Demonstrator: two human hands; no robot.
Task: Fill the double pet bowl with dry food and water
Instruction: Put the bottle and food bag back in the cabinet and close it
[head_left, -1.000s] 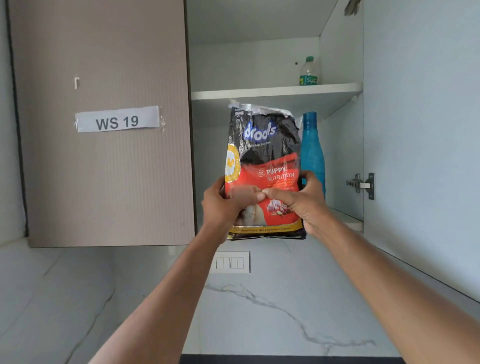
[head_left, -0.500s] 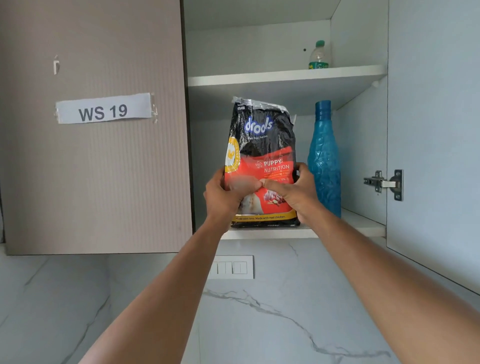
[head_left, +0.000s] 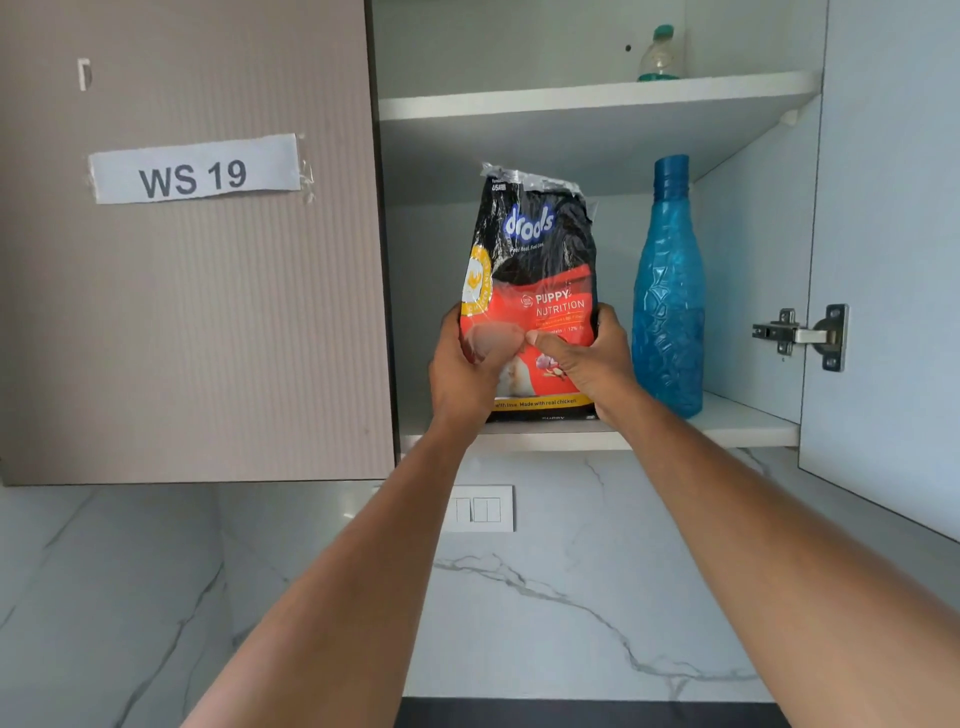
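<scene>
Puppy food bag (head_left: 530, 291) is standing upright at the front edge of the lower shelf (head_left: 743, 423) of an open wall cupboard, its long axis running straight up and its crimped top reaching toward the upper shelf (head_left: 597, 98) above. Both hands are meeting it low on its body, one on each side edge, so the bag is sitting directly between them, and neither hand is nearer than the other.

Going from the left: a closed cupboard door (head_left: 197, 312) is carrying a paper label reading WS 19 (head_left: 195, 169). Next, the left hand (head_left: 467, 374) is clasping the bag's left edge, its thumb lying across the printed front and its other fingers passing behind the pack, out of sight. The right hand (head_left: 592, 364) is mirroring this on the right edge, thumb pressing on the front so that the two thumb tips are almost touching at the middle. Both hands are wrapping the bag firmly rather than lying flat against it.

Just beside the right hand, a blue water bottle (head_left: 667, 296) is standing upright on the same shelf, close enough that it looks easy to knock if the bag swings right. The double bowl is not showing anywhere, so, judging by this, neither filling has begun.
</scene>
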